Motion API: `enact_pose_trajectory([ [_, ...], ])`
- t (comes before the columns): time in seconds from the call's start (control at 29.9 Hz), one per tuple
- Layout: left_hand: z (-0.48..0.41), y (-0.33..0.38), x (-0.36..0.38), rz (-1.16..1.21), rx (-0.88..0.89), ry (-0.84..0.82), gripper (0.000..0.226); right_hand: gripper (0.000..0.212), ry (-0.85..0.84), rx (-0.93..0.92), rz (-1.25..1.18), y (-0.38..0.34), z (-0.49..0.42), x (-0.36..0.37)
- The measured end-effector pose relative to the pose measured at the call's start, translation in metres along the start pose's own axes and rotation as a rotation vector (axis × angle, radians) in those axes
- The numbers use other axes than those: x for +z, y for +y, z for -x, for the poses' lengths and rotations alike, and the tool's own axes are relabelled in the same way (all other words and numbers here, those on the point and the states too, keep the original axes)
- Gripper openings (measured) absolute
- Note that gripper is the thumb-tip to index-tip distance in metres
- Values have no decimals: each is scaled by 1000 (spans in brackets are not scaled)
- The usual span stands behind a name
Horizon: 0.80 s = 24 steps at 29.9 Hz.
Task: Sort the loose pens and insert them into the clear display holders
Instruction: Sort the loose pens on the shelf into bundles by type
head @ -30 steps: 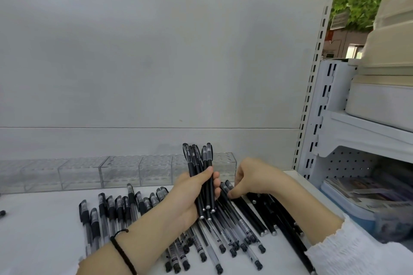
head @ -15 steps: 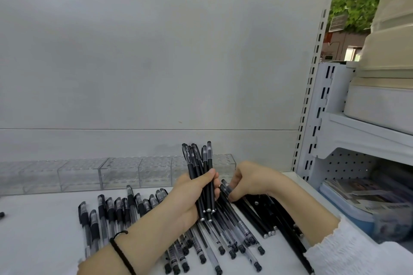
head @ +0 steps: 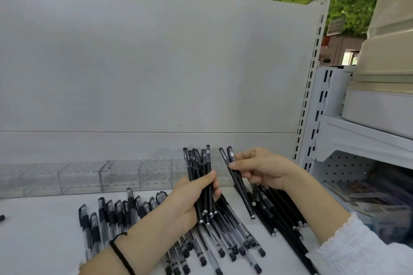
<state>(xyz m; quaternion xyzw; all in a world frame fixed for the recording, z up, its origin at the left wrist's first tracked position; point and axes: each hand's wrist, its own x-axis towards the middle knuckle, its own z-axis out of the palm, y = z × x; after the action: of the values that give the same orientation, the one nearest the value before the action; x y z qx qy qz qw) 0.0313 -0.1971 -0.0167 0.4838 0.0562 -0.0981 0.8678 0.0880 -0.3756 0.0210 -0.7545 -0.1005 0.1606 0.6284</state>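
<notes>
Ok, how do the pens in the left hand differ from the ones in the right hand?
The left hand grips a thick bundle, nearly upright; the right hand pinches just two pens, leaning left at the top. Both sets are slim black pens, caps up.

— Where's the camera?
— On my head, the only view. It faces forward and down over the shelf [head: 40,241], close above my left hand [head: 192,198] and right hand [head: 266,169], toward the grey back panel [head: 156,62].
</notes>
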Motion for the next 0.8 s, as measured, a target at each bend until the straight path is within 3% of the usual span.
enact_pose_trajectory([
  [0.07,0,0,1,23,-14,10,12,12,-51,-35,-125,-3,1,1],
  [0.17,1,0,3,83,-39,-4,9,25,-77,-60,-231,-6,3,2],
  [0.37,3,0,5,12,-57,-122,28,29,-144,-72,-111,-10,9,3],
  [0.57,8,-1,4,-123,-79,-363,32,3,-117,-141,-24,-10,10,9],
  [0.8,7,-9,7,-42,-30,-341,25,10,-96,-177,-23,-9,10,11],
])
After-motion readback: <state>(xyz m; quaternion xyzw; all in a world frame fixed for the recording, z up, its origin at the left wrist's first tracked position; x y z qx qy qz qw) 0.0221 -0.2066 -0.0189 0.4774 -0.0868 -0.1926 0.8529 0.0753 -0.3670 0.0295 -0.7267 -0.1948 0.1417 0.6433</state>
